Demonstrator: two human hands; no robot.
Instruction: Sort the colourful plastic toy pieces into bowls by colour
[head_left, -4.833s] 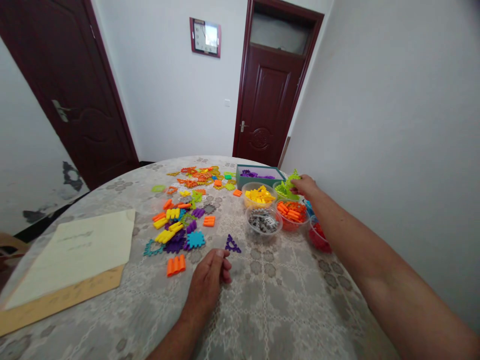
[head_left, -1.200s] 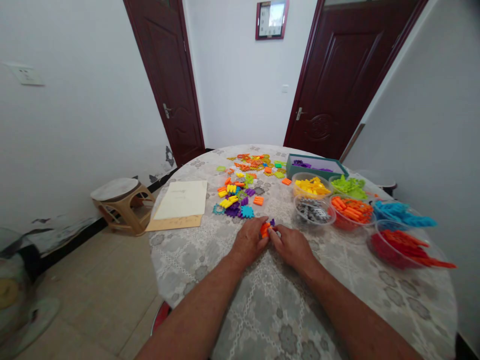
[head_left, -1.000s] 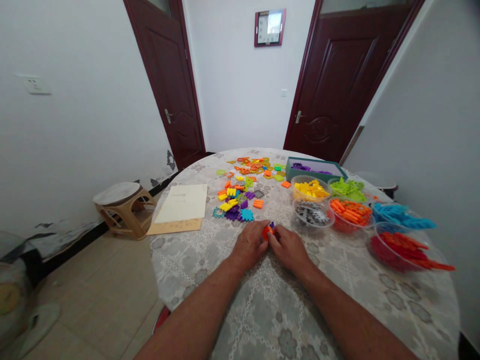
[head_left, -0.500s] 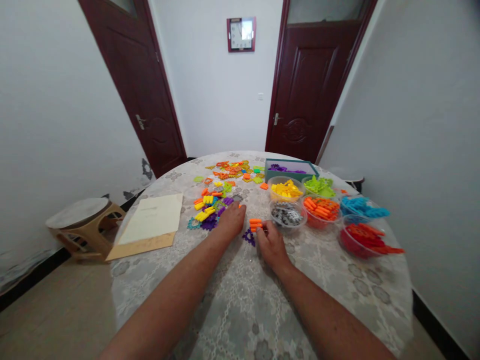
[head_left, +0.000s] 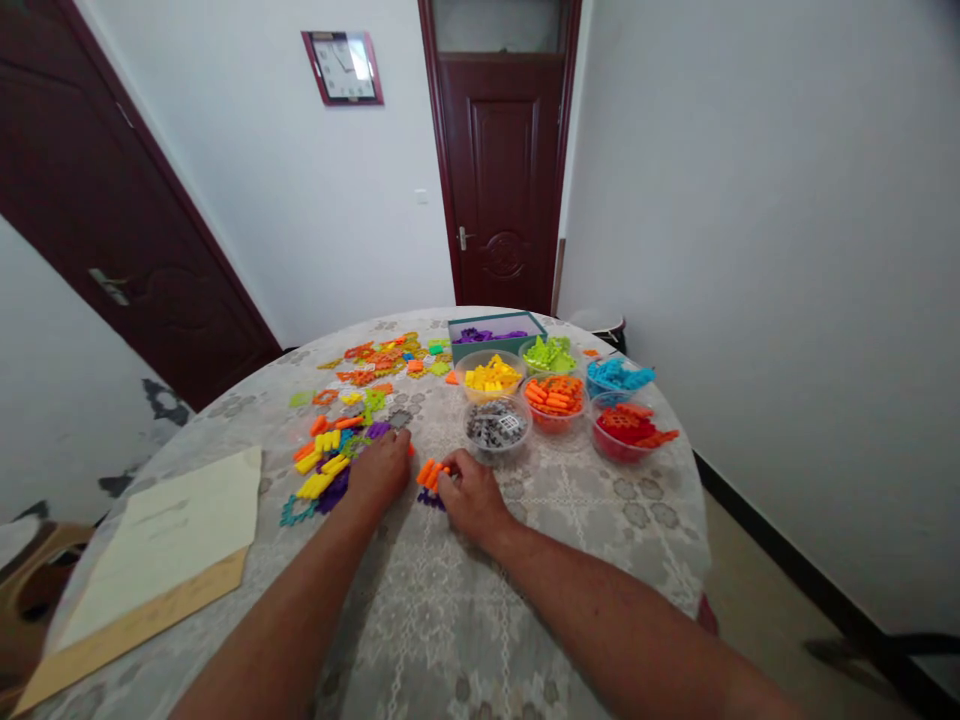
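My right hand [head_left: 474, 492] pinches a small bundle of orange finger-shaped plastic pieces [head_left: 431, 475] just above the tablecloth. A purple toothed plastic piece [head_left: 430, 499] lies under the bundle. To the left, my left hand [head_left: 382, 468] is closed, with a bit of an orange plastic piece [head_left: 411, 450] showing at its fingertips; most of that piece is hidden. Beside this hand spreads a mixed heap holding yellow pieces [head_left: 322, 482], purple pieces [head_left: 379, 430] and a teal ring-like piece [head_left: 298, 512].
Clear bowls on the right hold grey pieces [head_left: 491, 425], yellow pieces [head_left: 491, 375], orange pieces [head_left: 555, 393], green pieces [head_left: 550, 354], blue pieces [head_left: 619, 375] and red pieces [head_left: 630, 428]. A green-rimmed box [head_left: 487, 352] stands behind. Paper [head_left: 172, 530] lies at the left; loose pieces [head_left: 382, 355] are scattered farther back.
The view has swung to the right, so the table's things appear farther left. The orange bundle in my right hand has tilted. Both hands stay near the same spots on the table.
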